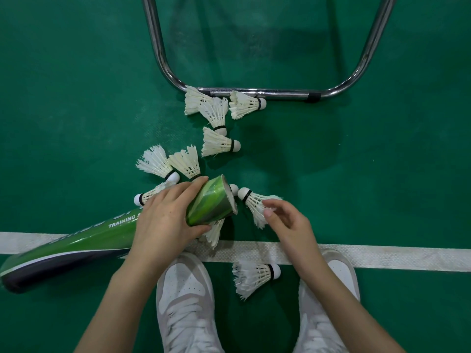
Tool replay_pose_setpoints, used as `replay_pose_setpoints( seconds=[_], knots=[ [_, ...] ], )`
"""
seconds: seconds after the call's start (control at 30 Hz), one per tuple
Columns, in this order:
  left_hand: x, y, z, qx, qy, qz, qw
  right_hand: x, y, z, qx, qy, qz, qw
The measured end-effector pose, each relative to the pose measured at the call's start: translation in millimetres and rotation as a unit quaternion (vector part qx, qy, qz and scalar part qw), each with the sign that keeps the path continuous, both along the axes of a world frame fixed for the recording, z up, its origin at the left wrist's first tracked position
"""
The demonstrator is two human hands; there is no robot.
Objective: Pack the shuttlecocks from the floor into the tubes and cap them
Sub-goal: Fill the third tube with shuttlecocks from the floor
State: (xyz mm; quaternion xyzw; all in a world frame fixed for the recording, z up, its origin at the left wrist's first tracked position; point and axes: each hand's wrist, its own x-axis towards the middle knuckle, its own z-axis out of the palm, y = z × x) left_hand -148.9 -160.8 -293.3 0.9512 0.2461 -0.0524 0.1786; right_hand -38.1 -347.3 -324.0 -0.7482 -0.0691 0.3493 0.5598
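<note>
— Shuttlecocks lie scattered on the green court floor [76, 110]: white feather skirts, frayed at the tips, with rounded white cork heads ringed by a black band. What about the tube?

— The green tube [76, 240] is glossy cardboard, a long cylinder with white lettering and a dark lower side. It slants from lower left up to its open mouth near the middle, above the white court line [382, 258], which has a woven, dimpled texture.

— And the hands?

— The left hand [165, 220] is wrapped around the tube just behind its mouth, fingers over the top and thumb beneath. The right hand [285, 222] pinches the feathers of one shuttlecock [253, 202] between thumb and fingertips; its cork points toward the tube's mouth, just beside it.

— Where are the others?

— Three cluster against the chrome tubular frame [254, 93], a bent, shiny steel bar with a black strap. One lone shuttlecock [219, 142] lies below them, two sit just beyond the left hand, one is partly hidden under that hand, another under the tube's mouth. One more shuttlecock [254, 275] rests between the white sneakers [186, 296].
</note>
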Motion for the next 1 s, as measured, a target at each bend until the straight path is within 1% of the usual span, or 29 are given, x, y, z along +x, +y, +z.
replay_pose_setpoints(
  seconds=[0.27, 0.53, 0.63, 0.77, 0.87, 1.0],
  knots=[
    [6.3, -8.8, 0.0, 0.000, 0.003, -0.025, 1.000, 7.0, 2.2, 11.8, 0.035, -0.029, -0.061, 0.997],
    [8.1, -13.2, 3.4, 0.014, 0.002, -0.038, 0.999, 7.7, 5.3, 23.6, 0.056, -0.084, -0.064, 0.993],
    [10.0, -14.7, 4.1, 0.018, -0.004, -0.042, 0.999, 6.3, 8.1, 24.6, 0.068, -0.075, -0.068, 0.992],
    [13.7, -21.0, 2.0, 0.034, -0.020, -0.055, 0.998, 0.1, 15.5, 23.1, 0.089, -0.020, -0.050, 0.995],
    [14.4, -23.5, 0.6, 0.039, -0.027, -0.057, 0.997, -5.8, 20.2, 22.5, 0.085, -0.013, -0.019, 0.996],
    [14.8, -22.0, 0.8, 0.042, -0.026, -0.057, 0.997, -6.0, 19.4, 22.4, 0.095, 0.000, -0.005, 0.995]
  ],
)
